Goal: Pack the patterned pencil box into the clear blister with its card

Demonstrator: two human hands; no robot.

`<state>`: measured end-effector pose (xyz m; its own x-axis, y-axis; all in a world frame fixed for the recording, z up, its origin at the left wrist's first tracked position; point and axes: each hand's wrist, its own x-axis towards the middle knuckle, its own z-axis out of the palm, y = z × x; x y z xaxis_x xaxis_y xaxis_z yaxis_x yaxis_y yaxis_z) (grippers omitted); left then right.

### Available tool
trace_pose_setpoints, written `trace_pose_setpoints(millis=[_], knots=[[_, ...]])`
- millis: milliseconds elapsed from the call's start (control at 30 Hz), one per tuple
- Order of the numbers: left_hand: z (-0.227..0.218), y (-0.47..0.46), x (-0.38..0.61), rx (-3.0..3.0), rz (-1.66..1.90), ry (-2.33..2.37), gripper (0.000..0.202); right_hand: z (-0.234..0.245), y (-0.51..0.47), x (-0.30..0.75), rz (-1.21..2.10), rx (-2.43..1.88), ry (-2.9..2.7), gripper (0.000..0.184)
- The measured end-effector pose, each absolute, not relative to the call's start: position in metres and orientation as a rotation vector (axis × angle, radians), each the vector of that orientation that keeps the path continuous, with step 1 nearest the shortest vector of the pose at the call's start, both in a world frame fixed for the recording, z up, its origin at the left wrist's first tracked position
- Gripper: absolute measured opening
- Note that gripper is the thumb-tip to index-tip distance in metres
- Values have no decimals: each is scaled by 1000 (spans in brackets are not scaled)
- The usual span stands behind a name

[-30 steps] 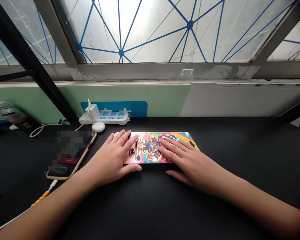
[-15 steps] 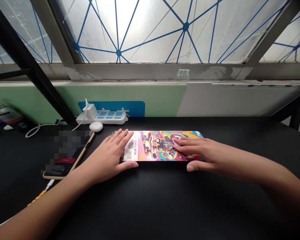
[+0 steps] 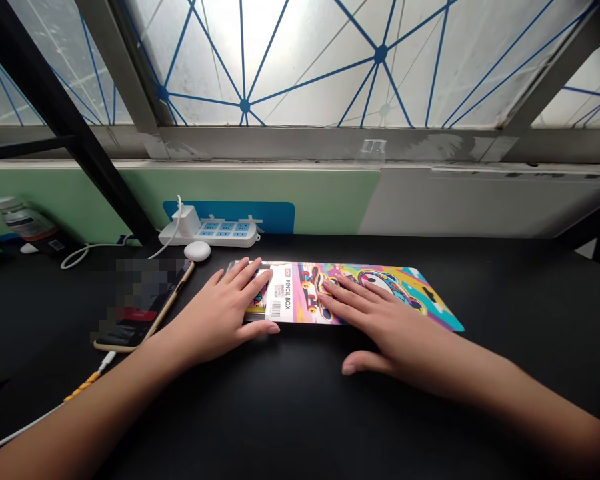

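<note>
Pencil box (image 3: 370, 293), black desk (image 3: 300, 413), taped window (image 3: 300, 60)

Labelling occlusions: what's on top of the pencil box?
Only the hands lie on the pencil box: fingers of the left hand cover its left end, those of the right hand its middle. The white label shows between them; print under the fingers is hidden.
</note>
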<state>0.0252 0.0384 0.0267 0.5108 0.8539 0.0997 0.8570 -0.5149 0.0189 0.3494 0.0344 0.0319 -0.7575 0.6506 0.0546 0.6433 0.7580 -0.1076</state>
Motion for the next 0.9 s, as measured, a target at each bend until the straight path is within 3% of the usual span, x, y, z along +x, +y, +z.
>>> trace_pose_setpoints(millis=[233,300,467,533,633,767,833,900], knots=[[30,35,30,-2709,-92,-1528,90,61,40,404,234,-1167,-2809,53],[30,33,31,-2699,-78,-1535,91,57,37,389,154,-1175,-2742,54],[28,32,33,-2665,-68,-1547,93,30,27,342,17,-1049,-2776,90],[28,32,32,-2659,-78,-1549,93,25,28,344,45,-1028,-2825,96],[29,32,32,-2671,-98,-1537,90,34,36,375,129,-1086,-2860,82],[30,31,33,-2682,-79,-1548,93,52,51,415,164,-1205,-2817,45],[30,30,34,-2682,-60,-1568,95,54,54,415,124,-1228,-2760,42],[29,30,34,-2682,-73,-1571,95,49,54,401,61,-1204,-2715,52]])
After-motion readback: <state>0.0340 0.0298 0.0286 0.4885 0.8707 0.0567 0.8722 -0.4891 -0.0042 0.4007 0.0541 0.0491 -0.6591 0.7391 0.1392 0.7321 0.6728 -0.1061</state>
